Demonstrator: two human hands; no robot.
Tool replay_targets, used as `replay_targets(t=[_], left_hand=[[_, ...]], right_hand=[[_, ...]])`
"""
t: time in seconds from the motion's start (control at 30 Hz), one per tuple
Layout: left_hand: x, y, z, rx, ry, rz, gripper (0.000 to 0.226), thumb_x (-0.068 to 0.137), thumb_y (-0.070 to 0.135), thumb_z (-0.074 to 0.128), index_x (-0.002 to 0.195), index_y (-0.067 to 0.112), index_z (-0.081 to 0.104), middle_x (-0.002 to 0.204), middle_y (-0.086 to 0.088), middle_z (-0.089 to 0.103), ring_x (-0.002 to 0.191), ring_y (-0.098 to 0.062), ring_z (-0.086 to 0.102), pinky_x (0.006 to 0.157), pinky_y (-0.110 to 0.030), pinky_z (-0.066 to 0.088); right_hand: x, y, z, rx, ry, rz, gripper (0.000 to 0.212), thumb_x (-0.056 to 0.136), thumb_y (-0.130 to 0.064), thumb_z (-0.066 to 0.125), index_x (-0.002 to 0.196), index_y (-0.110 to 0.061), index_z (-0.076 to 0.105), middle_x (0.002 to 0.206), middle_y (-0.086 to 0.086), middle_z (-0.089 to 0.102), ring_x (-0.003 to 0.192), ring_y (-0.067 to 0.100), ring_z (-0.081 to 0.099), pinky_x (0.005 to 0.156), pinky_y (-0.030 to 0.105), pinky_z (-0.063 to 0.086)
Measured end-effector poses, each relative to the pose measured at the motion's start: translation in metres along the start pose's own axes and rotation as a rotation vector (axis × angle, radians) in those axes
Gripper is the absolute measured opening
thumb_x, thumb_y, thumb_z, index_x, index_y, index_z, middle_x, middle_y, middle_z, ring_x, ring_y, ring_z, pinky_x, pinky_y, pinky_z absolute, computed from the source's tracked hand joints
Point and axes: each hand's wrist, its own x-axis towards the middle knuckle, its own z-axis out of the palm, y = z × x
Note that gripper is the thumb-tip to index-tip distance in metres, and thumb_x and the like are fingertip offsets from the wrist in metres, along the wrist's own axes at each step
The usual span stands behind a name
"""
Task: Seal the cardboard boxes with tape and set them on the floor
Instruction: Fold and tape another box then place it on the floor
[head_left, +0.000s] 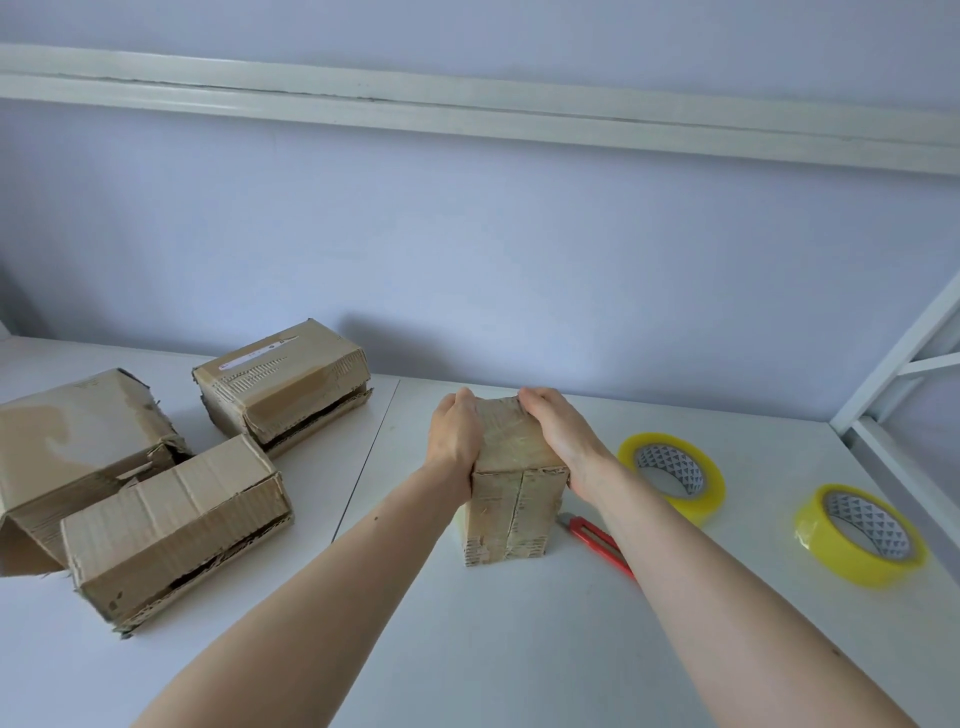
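**Two hands clamp the small box**

Both hands hold the small box (511, 486) standing at the table's centre. The left hand (457, 434) curls over its 9 o'clock edge and the right hand (558, 434) over its 3 o'clock edge, fingers wrapped past the far side. Its top looks glossy, probably taped already, though glare makes that uncertain. It seems light and stiff, with frayed corners; gripping the side walls should carry it safely. Three other boxes (176, 525) wait at 9 o'clock. Two tape rolls (670, 475) and a red knife (597, 540) lie at 3 o'clock.
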Motion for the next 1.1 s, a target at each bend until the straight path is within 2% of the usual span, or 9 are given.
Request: replay_targets(t=[0.07,0.13,0.27,0.37,0.43,0.6,0.8,0.9,1.1], left_hand=[[0.001,0.004,-0.001,-0.022,-0.007,-0.033,0.02,0.099,0.017,0.033,0.094,0.011,0.051,0.077,-0.006,0.05,0.058,-0.02,0.049,0.045,-0.02,0.041],[0.002,0.011,-0.001,-0.045,-0.009,-0.079,0.021,0.098,0.018,0.033,0.095,0.012,0.053,0.083,-0.009,0.053,0.064,-0.023,0.053,0.054,-0.026,0.044],[0.01,0.026,-0.021,-0.101,0.046,-0.238,0.03,0.1,0.016,0.035,0.086,0.01,0.06,0.076,-0.006,0.064,0.064,-0.024,0.062,0.063,-0.029,0.051],[0.015,0.031,-0.049,-0.074,0.118,-0.373,0.04,0.101,0.033,0.035,0.113,0.009,0.066,0.108,-0.005,0.074,0.099,-0.026,0.071,0.101,-0.037,0.05],[0.015,0.031,-0.068,-0.094,0.088,-0.378,0.055,0.102,0.048,0.034,0.127,0.007,0.061,0.118,-0.011,0.073,0.108,-0.03,0.069,0.108,-0.042,0.046],[-0.016,0.025,-0.119,-0.309,-0.015,-0.109,0.087,0.076,0.084,0.052,0.122,0.012,0.07,0.115,-0.008,0.073,0.108,-0.031,0.068,0.103,-0.038,0.045],[-0.075,0.004,-0.167,-0.248,-0.023,0.289,0.085,0.076,0.078,0.066,0.149,0.046,0.037,0.144,0.01,0.058,0.131,-0.014,0.057,0.11,-0.05,0.044],[-0.097,-0.003,-0.192,-0.29,0.026,0.356,0.071,0.084,0.056,0.069,0.147,0.039,0.041,0.133,0.007,0.066,0.122,-0.015,0.064,0.104,-0.049,0.051],[-0.15,0.001,-0.248,-0.381,0.272,0.444,0.051,0.088,0.048,0.063,0.134,0.027,0.06,0.13,-0.008,0.068,0.118,-0.027,0.066,0.093,-0.044,0.057]], right_hand=[[-0.006,-0.006,0.0,0.068,-0.049,0.006,0.046,0.104,-0.045,0.045,0.113,-0.003,0.06,0.107,0.013,0.069,0.096,0.022,0.067,0.079,0.028,0.046],[-0.009,-0.011,-0.002,0.189,-0.137,0.033,0.046,0.096,-0.058,0.051,0.109,-0.016,0.064,0.103,0.003,0.071,0.093,0.016,0.069,0.079,0.028,0.05],[-0.005,-0.01,-0.003,0.215,-0.294,-0.036,0.101,0.048,-0.083,0.075,0.133,-0.032,0.053,0.13,0.0,0.063,0.125,0.02,0.058,0.111,0.045,0.042],[0.0,-0.002,0.011,0.176,-0.395,-0.095,0.129,0.031,-0.057,0.097,0.145,-0.027,0.044,0.135,0.002,0.06,0.125,0.016,0.057,0.113,0.036,0.04],[0.0,-0.004,0.027,0.169,-0.405,-0.118,0.116,0.041,-0.039,0.093,0.144,-0.023,0.044,0.128,0.004,0.065,0.112,0.015,0.066,0.103,0.03,0.048],[-0.004,-0.028,0.073,0.224,-0.495,-0.134,0.055,0.071,-0.039,0.077,0.118,-0.015,0.063,0.115,0.013,0.071,0.098,0.023,0.071,0.088,0.038,0.054],[-0.018,-0.065,0.138,0.291,-0.598,-0.066,0.056,0.082,-0.044,0.071,0.125,-0.008,0.068,0.121,0.017,0.07,0.106,0.032,0.069,0.094,0.044,0.055],[-0.033,-0.082,0.171,0.293,-0.672,-0.07,0.05,0.083,-0.043,0.07,0.119,-0.01,0.071,0.116,0.017,0.072,0.096,0.029,0.072,0.084,0.04,0.058],[-0.069,-0.094,0.246,0.21,-0.881,-0.059,0.061,0.078,-0.052,0.079,0.122,-0.013,0.068,0.109,0.01,0.075,0.099,0.028,0.073,0.095,0.048,0.055]])
